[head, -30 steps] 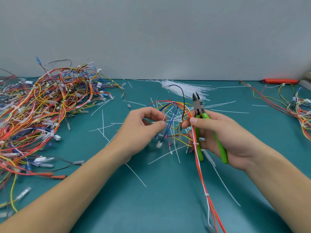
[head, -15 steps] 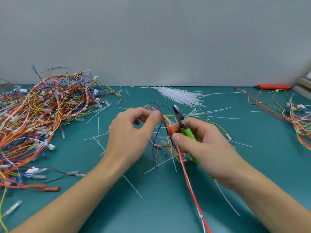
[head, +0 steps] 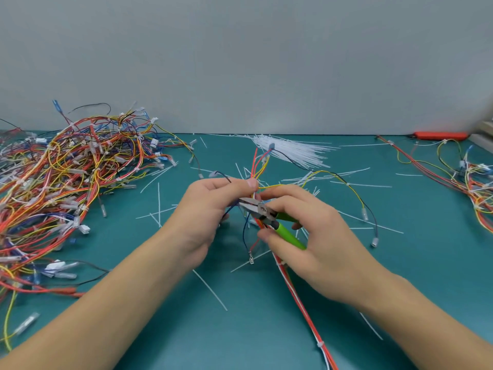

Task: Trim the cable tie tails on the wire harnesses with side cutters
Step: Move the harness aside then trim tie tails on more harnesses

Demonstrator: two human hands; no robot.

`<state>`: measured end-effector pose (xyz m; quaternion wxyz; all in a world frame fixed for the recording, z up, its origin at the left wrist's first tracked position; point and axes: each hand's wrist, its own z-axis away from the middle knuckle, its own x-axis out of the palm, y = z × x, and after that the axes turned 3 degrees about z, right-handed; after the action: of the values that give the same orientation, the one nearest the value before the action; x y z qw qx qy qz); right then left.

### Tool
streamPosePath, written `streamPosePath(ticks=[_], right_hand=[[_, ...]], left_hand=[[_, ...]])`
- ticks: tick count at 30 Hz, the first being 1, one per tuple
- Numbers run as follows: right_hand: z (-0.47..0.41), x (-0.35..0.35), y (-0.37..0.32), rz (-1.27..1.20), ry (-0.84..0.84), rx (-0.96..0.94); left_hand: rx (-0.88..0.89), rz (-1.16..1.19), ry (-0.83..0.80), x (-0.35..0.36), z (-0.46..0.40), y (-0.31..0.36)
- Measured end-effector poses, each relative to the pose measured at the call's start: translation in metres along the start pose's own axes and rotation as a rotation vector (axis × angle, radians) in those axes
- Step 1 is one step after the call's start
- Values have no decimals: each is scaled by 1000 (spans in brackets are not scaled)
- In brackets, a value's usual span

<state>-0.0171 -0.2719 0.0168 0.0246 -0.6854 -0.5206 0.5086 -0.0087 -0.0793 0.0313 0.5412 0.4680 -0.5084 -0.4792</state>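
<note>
Head view: two bare forearms reach forward over a teal counter (head: pixel 266 329). A red-and-white wire harness (head: pixel 298 295) with small white cable ties runs from the near edge up between the hands. The right hand (head: pixel 317 236) is curled round the green handles of steel side cutters (head: pixel 269 217), whose steel tip points left toward the left hand and lies against the harness wires. The left hand (head: pixel 210 206) pinches the harness between thumb and fingers, just beside the cutter tip; whether the blades are closed on a tie tail cannot be told. Loose branches of blue, yellow and red wire with clear-sleeved terminals fan out above and below the grip. Cut white tie tails (head: pixel 210 291) lie scattered on the counter around both hands. Farther back, a loose bundle of unused white cable ties (head: pixel 296 152) lies near the grey wall. A large tangled heap of multicoloured harnesses (head: pixel 66 182) fills the left side; a smaller group of harnesses (head: pixel 469 182) lies at the right, beyond it a flat orange-red object (head: pixel 440 135).
</note>
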Motion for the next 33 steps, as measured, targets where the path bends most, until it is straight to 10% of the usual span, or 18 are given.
streamPosePath(ticks=[8,22,33], right_hand=[[-6,-5,-5,-527,78,338],[-8,-22,-3,-525,229,353],[-7,-14,-7,-926,-246,721]], left_hand=[[-63,70,-100,-11,-2,6],[29,-41,34,-3,-1,-1],[179,58,15,2,-4,-12]])
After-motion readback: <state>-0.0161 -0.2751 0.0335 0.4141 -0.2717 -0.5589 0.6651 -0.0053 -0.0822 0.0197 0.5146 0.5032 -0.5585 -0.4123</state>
